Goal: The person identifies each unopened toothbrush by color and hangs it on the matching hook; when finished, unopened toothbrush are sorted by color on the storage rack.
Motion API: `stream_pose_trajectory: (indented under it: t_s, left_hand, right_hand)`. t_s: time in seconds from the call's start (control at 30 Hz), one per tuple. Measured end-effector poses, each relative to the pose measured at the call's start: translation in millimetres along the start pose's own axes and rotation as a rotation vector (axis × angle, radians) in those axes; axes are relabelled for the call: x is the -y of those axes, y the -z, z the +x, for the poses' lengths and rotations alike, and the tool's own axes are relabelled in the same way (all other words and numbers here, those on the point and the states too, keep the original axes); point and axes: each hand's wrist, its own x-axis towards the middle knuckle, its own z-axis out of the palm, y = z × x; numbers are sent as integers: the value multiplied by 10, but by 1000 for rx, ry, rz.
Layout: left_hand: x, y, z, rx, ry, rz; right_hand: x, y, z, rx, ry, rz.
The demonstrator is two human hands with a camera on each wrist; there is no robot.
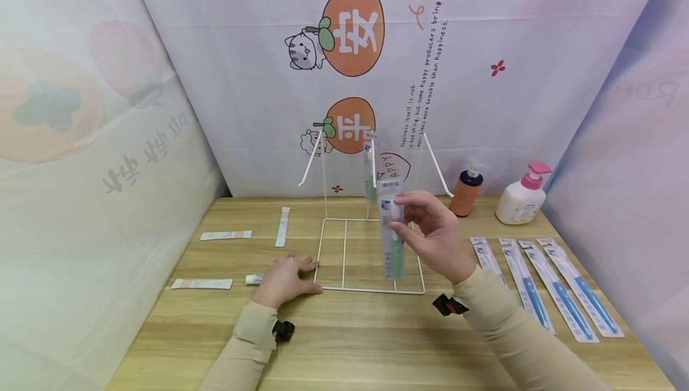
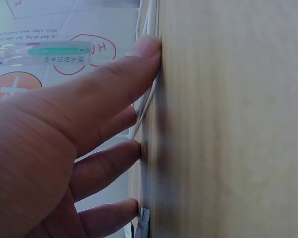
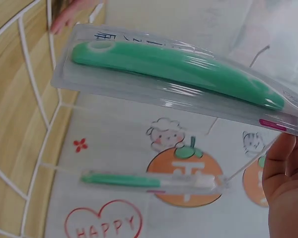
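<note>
Green-handled toothbrush packet (image 1: 397, 259) is up in the air over the wire rack (image 1: 344, 253), roughly upright, header just beside the tip of the middle prong (image 1: 374, 164) in the head view; depth and contact there can't be told. Right hand (image 1: 433, 229) pinches it by its upper part between thumb and fingers. Step in hand looks like hanging it on that prong, where a similar green packet (image 3: 124, 180) already hangs further back. To do it well: line the header's hole up with the prong tip (hole itself too small to make out), fingers clear of the header, then slide straight back without pushing the tip sideways or bending the card. Left hand (image 1: 284, 280) has its fingers spread and fairly straight, thumb on the rack's front left corner; probably bracing, so light downward pressure should do, no tugging. Watch the toothpaste tube (image 1: 253, 279) right beside that hand. Sachets, such as this one (image 1: 226, 235), lie left; orange bottle (image 1: 464, 196), pump bottle (image 1: 519, 202) and four more brush packets (image 1: 562, 295) are right, so a level right forearm avoids brushing the nearest packet.
</note>
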Motion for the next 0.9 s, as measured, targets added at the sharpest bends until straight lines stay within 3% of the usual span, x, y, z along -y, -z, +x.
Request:
stream_pose_trajectory:
  t_s: [0.27, 0.9]
  left_hand:
    - [-20, 16, -16, -3, -19, 5]
    - [-8, 17, -8, -12, -13, 17]
  right_hand:
    - [58, -224, 95, -20, 104, -31]
    - [-317, -339, 280, -108, -62, -271]
